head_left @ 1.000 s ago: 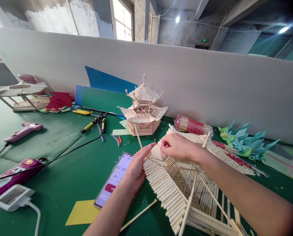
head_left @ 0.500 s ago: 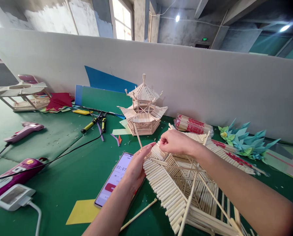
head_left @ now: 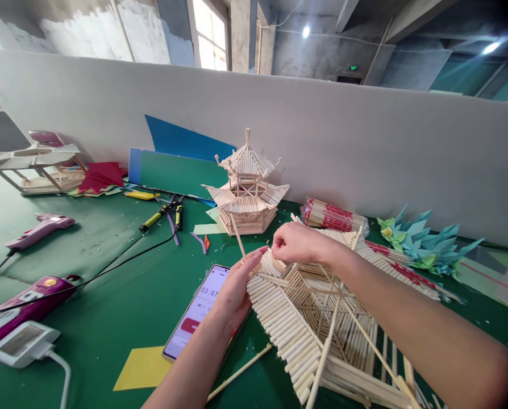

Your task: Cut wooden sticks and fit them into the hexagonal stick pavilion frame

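A large pavilion model of pale wooden sticks (head_left: 282,332) lies in front of me, its slatted roof edge toward the left and its inner lattice showing. My left hand (head_left: 232,292) holds the model's left corner, thumb on top and the other fingers partly hidden below the edge. From that corner a single stick (head_left: 238,237) juts up and away. My right hand (head_left: 296,243) is closed, its fingertips pressed down on the far-left roof slats; whatever they pinch is hidden. Partly behind my left forearm, a phone (head_left: 194,312) lies on the table.
A finished stick pagoda (head_left: 248,193) stands behind the model. Bundled sticks (head_left: 333,216) and blue-green paper leaves (head_left: 428,241) lie to the right. At left are pliers (head_left: 162,213), a pink glue gun (head_left: 41,230), a power strip (head_left: 32,304) and cables. A loose stick (head_left: 241,372) lies near my left forearm.
My right hand has shifted very slightly left along the roof slats. The whole view has moved a little; my left hand keeps its hold on the corner.
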Tool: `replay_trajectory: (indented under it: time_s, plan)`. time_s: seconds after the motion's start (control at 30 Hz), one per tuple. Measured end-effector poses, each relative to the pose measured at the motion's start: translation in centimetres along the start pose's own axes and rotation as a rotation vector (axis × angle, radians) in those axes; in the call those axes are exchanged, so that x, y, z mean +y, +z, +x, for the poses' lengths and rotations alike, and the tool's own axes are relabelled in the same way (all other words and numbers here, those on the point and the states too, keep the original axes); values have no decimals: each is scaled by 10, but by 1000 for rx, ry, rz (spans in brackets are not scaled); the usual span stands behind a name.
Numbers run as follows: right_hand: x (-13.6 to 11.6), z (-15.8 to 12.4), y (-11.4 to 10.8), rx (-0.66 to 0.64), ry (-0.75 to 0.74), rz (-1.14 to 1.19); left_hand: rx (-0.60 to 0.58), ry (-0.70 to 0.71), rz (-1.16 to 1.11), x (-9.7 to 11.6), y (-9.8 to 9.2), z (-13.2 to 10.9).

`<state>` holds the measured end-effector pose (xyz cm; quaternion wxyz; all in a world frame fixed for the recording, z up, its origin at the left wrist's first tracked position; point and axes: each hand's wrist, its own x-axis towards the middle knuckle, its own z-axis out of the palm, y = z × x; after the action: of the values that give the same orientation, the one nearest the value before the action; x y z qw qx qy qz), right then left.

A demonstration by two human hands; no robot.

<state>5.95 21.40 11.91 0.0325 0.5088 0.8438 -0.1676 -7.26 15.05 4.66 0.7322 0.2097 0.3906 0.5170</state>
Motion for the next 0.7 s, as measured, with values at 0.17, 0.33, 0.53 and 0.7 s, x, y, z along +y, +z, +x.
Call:
replay_trajectory:
  time_s: [0.17, 0.33, 0.53, 0.7]
  plan:
    - [0, 0, 2, 40, 26, 65, 5, -3, 0, 1, 1, 0]
    - [4, 0, 5, 46, 30, 110, 11, -8, 3, 1, 0, 0]
    - [5, -2, 5, 50, 38, 109, 14, -7, 2, 1, 0, 1]
    - [0, -4, 2, 18, 55, 32, 11, 1, 4, 0, 0, 1]
